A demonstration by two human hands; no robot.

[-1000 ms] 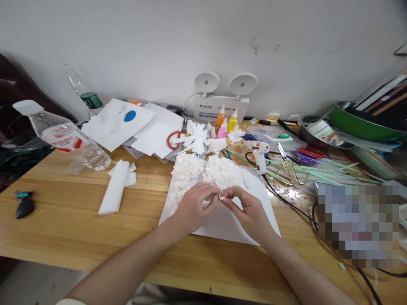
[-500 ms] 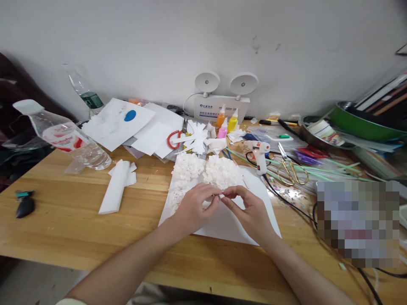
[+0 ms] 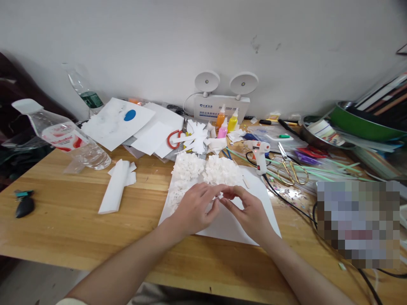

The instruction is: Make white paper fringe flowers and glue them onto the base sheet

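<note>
Between the fingertips of both hands is a small white paper piece (image 3: pixel 220 196). My left hand (image 3: pixel 199 207) and my right hand (image 3: pixel 246 207) meet at it, each with its fingers pinched on it. They hover over a white sheet (image 3: pixel 219 226) on the table. Small crumpled white paper pieces (image 3: pixel 222 169) lie in a cluster just beyond my hands, and another white cluster (image 3: pixel 187 167) spreads along the sheet's left side, partly behind my left hand.
A white glue gun (image 3: pixel 260 159) stands right of the sheet, near gold scissors (image 3: pixel 291 169). Folded white paper (image 3: pixel 114 188) and a water bottle (image 3: pixel 73 140) are at left. Paint bottles (image 3: pixel 232 122), red-handled scissors (image 3: pixel 173 140) and cut paper strips (image 3: pixel 199 136) lie behind.
The fingers of my left hand have shifted slightly around the small white piece, with the index finger reaching farther across. My right hand has barely moved.
</note>
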